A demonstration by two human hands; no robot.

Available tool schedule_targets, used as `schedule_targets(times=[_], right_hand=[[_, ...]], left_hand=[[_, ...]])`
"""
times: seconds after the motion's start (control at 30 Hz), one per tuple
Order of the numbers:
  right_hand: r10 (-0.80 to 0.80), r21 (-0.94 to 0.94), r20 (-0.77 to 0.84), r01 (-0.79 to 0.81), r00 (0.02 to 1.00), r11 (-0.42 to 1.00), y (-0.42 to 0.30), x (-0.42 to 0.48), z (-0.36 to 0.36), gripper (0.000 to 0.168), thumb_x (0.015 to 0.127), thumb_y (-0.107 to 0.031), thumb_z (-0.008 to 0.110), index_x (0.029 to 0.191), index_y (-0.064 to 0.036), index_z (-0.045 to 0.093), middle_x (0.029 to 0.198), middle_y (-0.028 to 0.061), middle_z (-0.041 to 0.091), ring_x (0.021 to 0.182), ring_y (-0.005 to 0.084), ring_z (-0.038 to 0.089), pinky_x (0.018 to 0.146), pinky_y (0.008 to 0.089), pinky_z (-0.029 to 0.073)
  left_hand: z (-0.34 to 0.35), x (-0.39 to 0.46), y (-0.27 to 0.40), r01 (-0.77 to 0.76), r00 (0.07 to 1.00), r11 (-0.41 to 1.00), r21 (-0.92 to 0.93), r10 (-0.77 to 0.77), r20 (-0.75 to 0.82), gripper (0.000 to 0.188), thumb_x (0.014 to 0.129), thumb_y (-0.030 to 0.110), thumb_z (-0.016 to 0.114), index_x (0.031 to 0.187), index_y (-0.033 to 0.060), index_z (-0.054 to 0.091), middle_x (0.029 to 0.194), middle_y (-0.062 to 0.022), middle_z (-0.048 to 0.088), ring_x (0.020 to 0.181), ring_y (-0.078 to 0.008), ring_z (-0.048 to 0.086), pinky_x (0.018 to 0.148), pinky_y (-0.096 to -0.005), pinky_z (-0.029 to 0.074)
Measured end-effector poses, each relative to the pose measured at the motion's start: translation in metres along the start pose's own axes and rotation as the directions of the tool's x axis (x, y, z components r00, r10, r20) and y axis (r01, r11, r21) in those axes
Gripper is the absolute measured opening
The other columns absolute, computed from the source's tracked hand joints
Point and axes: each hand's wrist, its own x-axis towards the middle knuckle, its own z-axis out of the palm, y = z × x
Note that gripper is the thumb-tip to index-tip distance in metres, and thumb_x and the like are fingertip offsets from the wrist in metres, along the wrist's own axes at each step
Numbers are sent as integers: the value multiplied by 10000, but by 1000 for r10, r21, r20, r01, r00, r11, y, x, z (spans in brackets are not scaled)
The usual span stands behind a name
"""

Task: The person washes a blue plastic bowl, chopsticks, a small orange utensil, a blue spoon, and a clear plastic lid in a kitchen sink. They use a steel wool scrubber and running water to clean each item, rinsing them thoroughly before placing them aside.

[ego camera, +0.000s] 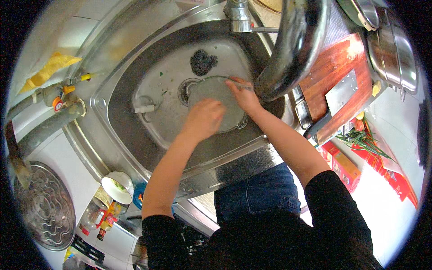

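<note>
A round, flat greyish lid or disc (212,89) is held over the stainless steel sink (148,125). Its material is hard to tell. My right hand (243,94) grips its upper right rim, thumb and fingers closed on the edge. Slightly blurred, my left hand (206,118) rests on or just above its face with curled fingers; whether anything is inside them is hidden. Behind the disc lies a dark scouring pad (202,62) on the sink floor. The drain (185,91) is partly covered by the disc. A small white-handled item (145,109) lies at the sink's left.
A faucet (241,17) and a thick dark pipe (297,50) hang over the sink's back right. At right, a cleaver (342,91) lies on a wooden cutting board (310,74), near a steel pot (391,54). A white bowl (126,187) stands at the lower left.
</note>
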Motion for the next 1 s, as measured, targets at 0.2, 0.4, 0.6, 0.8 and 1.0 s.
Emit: schedule_targets(times=[0.2,0.4,0.6,0.8,1.0], right_hand=[[-54,84,-31,56,998,995,13,2,10,464,890,-448,468,1093,-51,600,1011,223,611,948,388,584,827,433,459],[4,118,8,-5,1000,993,-7,-5,-1,480,907,-465,410,1051,-51,604,1009,215,607,961,404,560,831,451,448],[-11,113,-8,12,1000,994,-18,-12,-8,480,906,-457,407,1101,-55,583,1046,214,598,980,398,557,855,458,437],[50,136,51,-57,997,989,-9,-7,-6,506,912,-467,380,1125,-51,575,1061,212,596,996,383,559,875,452,432],[28,192,50,-37,998,981,-12,-8,-6,495,920,-429,402,1143,-16,560,1099,234,573,1055,373,530,895,406,407]], left_hand=[[33,10,-12,107,967,815,570,-219,132,336,805,203,478,1027,7,637,1168,-135,572,1151,-237,485,1056,-383,245],[27,26,29,329,528,909,256,-402,748,442,855,304,441,1191,35,542,1219,-229,514,1155,-297,489,969,-462,349],[43,71,31,609,756,761,-224,-471,455,345,866,229,464,1153,45,516,1111,-215,571,1020,-372,546,855,-447,422],[-14,58,-8,443,896,863,-242,-428,113,331,816,282,573,1019,26,628,946,-221,634,875,-376,615,773,-422,480],[1,113,-88,407,892,907,-110,-421,-163,371,711,227,674,1021,25,635,928,-188,652,898,-320,621,808,-370,476]])
